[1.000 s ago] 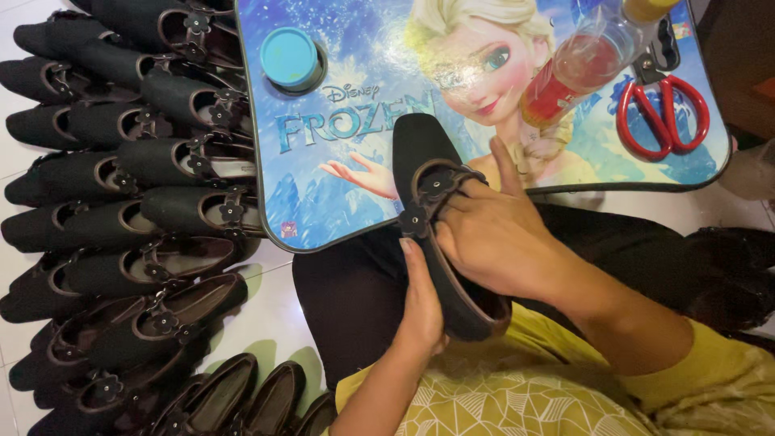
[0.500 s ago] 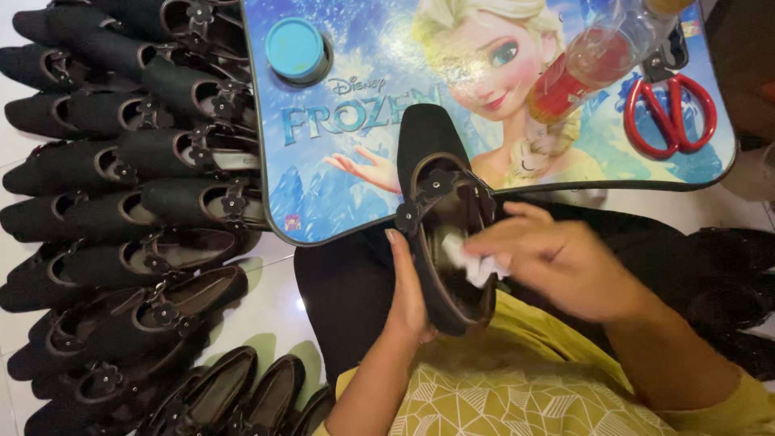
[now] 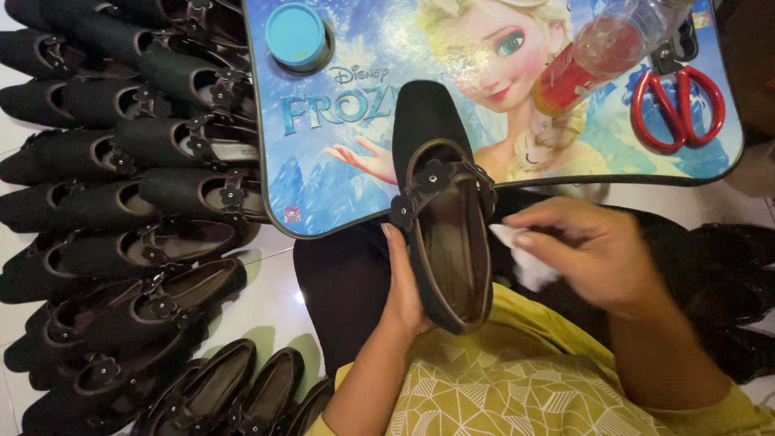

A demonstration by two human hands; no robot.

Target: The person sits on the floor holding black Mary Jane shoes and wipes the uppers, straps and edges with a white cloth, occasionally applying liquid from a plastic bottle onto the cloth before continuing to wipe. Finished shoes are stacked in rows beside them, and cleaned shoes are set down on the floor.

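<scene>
A black flat shoe (image 3: 442, 202) with a flower strap lies toe-up over the edge of a blue cartoon lap table (image 3: 355, 161). My left hand (image 3: 401, 284) grips the shoe's left side near the heel. My right hand (image 3: 593, 254) hovers just right of the shoe's opening and pinches a small white cloth (image 3: 521, 257). The cloth is outside the shoe, close to its right rim.
Rows of matching black shoes (image 3: 137, 202) cover the floor on the left. On the lap table stand a blue round lid (image 3: 295, 36), a clear bottle with red liquid (image 3: 601, 52) and red scissors (image 3: 676, 105). More dark shoes (image 3: 726, 282) lie at the right.
My right hand has lifted off the shoe's strap, wiped inside the opening with the white cloth, then drawn out to the right. The shoe stays in my left hand.
</scene>
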